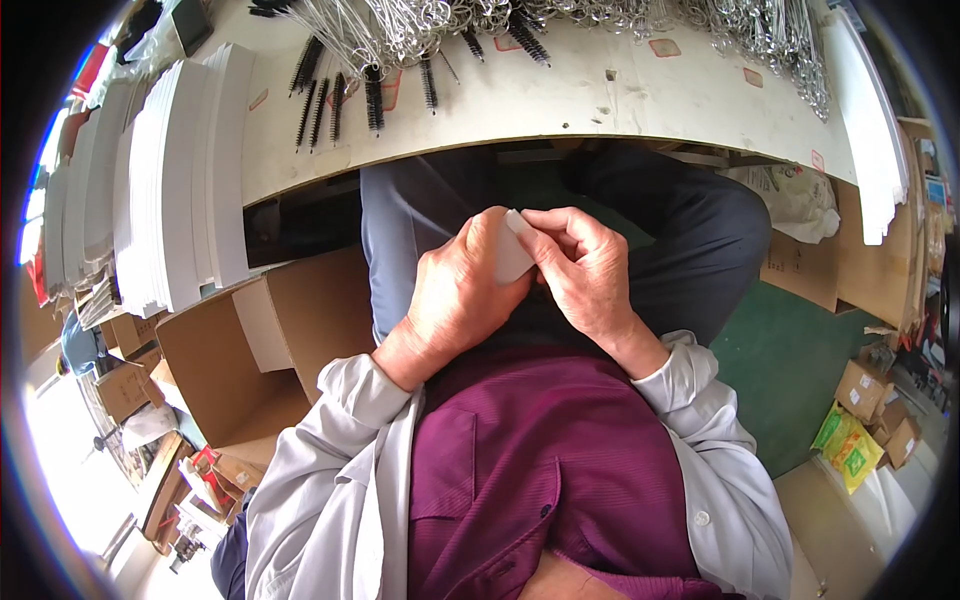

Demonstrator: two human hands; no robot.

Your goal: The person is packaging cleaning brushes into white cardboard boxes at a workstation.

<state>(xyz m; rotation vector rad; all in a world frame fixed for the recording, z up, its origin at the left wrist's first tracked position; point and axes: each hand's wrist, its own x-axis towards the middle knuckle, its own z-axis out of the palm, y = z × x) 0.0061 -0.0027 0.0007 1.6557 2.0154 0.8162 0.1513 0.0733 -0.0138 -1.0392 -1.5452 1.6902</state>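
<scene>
In front of my lap, my left hand [458, 285] is wrapped round a small white piece, which looks like the end of a slim white paper box [511, 258]. My right hand [588, 268] pinches the top edge of that box with thumb and fingers. Most of the box is hidden by my hands and its far end cannot be seen. Beyond them, on the table, lie several wire-handled brushes with black bristles [374, 100], nearest to my left hand.
A pale worktable [560, 105] spans the far side, with a heap of looped wire handles [640, 18] at its back. Stacked flat white cartons [165, 190] stand at the left. Below them is an open cardboard box [225, 365]. More white cartons [868, 130] lie at the right.
</scene>
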